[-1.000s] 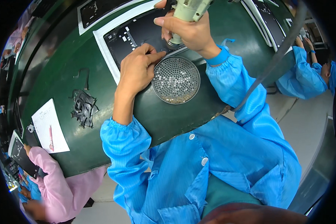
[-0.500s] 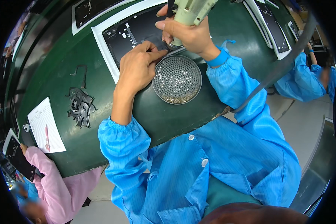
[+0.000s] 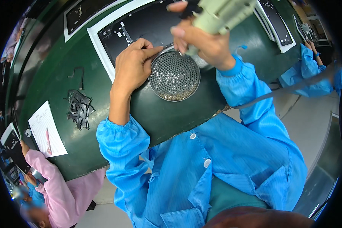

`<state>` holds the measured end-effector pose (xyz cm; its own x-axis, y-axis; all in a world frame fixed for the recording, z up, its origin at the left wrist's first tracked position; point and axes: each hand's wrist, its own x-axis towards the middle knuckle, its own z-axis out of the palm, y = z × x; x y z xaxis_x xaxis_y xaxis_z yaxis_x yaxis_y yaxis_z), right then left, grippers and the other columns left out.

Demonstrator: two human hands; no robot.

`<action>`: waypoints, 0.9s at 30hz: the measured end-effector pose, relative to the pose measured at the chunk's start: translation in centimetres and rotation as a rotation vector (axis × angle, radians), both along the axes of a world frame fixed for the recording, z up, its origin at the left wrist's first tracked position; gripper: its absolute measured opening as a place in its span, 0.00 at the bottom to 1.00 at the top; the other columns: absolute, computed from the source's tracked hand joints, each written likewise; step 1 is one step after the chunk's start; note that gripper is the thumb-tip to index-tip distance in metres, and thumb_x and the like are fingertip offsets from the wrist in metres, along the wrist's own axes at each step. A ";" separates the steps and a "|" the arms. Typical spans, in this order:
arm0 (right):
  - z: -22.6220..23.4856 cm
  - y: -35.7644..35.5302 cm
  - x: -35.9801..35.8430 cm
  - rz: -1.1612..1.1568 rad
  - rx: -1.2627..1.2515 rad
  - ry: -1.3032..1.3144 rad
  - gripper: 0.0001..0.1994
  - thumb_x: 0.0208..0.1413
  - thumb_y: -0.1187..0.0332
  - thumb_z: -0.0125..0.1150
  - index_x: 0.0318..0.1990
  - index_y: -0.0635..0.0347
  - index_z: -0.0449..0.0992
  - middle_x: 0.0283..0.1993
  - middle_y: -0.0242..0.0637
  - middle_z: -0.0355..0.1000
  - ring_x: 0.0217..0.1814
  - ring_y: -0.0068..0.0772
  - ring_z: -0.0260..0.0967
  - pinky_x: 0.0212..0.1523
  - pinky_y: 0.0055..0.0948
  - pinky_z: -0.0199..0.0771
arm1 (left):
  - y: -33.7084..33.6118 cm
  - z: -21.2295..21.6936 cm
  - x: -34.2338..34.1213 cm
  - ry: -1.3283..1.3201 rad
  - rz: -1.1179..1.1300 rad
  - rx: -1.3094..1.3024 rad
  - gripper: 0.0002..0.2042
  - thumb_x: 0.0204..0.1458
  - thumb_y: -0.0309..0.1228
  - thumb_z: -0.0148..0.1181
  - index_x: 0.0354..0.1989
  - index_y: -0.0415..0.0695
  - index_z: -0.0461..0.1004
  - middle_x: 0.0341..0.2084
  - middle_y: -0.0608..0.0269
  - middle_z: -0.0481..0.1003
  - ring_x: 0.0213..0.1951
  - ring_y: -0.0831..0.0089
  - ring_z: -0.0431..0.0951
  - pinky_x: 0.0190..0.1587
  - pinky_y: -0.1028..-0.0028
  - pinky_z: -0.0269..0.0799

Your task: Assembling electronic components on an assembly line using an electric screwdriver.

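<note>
My right hand (image 3: 209, 43) grips a pale green electric screwdriver (image 3: 226, 15), blurred by motion. Its tip end is over the far right rim of a round dish. Small screws fill many holes of the dish's perforated plate (image 3: 186, 66), and loose ones lie heaped at its near side. Beyond it lies a black panel (image 3: 150, 24) with small white pieces on it, on a white backing (image 3: 98, 45). At the panel's near edge, beside the dish, is my left hand (image 3: 131, 68). Its fingers are closed, index fingertip on that edge; whatever they pinch is hidden.
A pile of black strips (image 3: 79, 110) lies to the left on the green table (image 3: 152, 125). Farther left is a paper sheet (image 3: 45, 117) with a pink pen (image 3: 48, 140). More black panels (image 3: 275, 24) stand at the back right. A dark cord (image 3: 288, 91) crosses my right sleeve. Co-workers sit on both sides.
My right hand and the screwdriver have moved right and away from the panel's edge, toward the dish's far right rim. My left hand stays at the edge.
</note>
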<state>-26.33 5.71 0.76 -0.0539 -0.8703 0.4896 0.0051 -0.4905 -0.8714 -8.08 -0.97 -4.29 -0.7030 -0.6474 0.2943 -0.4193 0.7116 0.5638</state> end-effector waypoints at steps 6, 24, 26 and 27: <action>-0.4 1.8 0.1 0.030 0.097 0.101 0.19 0.53 0.79 0.60 0.53 0.72 0.67 0.23 0.35 0.71 0.23 0.22 0.70 0.24 0.22 0.71 | 0.2 0.1 0.0 0.006 0.004 -0.004 0.14 0.46 0.24 0.61 0.41 0.53 0.82 0.30 0.65 0.74 0.34 0.63 0.76 0.35 0.67 0.70; 0.5 -0.1 0.0 -0.019 -0.025 0.042 0.16 0.53 0.79 0.62 0.49 0.70 0.69 0.23 0.33 0.71 0.23 0.21 0.70 0.22 0.21 0.70 | -0.2 0.1 -0.3 0.121 0.061 0.171 0.09 0.43 0.23 0.65 0.34 0.37 0.79 0.24 0.56 0.74 0.23 0.69 0.73 0.28 0.73 0.68; 0.9 -1.3 0.6 0.007 0.028 -0.141 0.16 0.51 0.79 0.63 0.48 0.70 0.69 0.23 0.31 0.70 0.21 0.20 0.68 0.20 0.20 0.68 | 0.0 0.1 -0.2 0.126 0.076 0.181 0.09 0.43 0.23 0.66 0.34 0.36 0.79 0.24 0.56 0.74 0.23 0.69 0.73 0.28 0.73 0.68; 1.1 -2.4 1.4 0.051 0.041 -0.235 0.18 0.51 0.81 0.63 0.49 0.70 0.68 0.23 0.30 0.69 0.20 0.18 0.67 0.19 0.20 0.66 | -0.1 0.1 0.0 0.126 0.094 0.192 0.09 0.43 0.24 0.66 0.34 0.36 0.79 0.24 0.56 0.74 0.23 0.69 0.73 0.28 0.73 0.68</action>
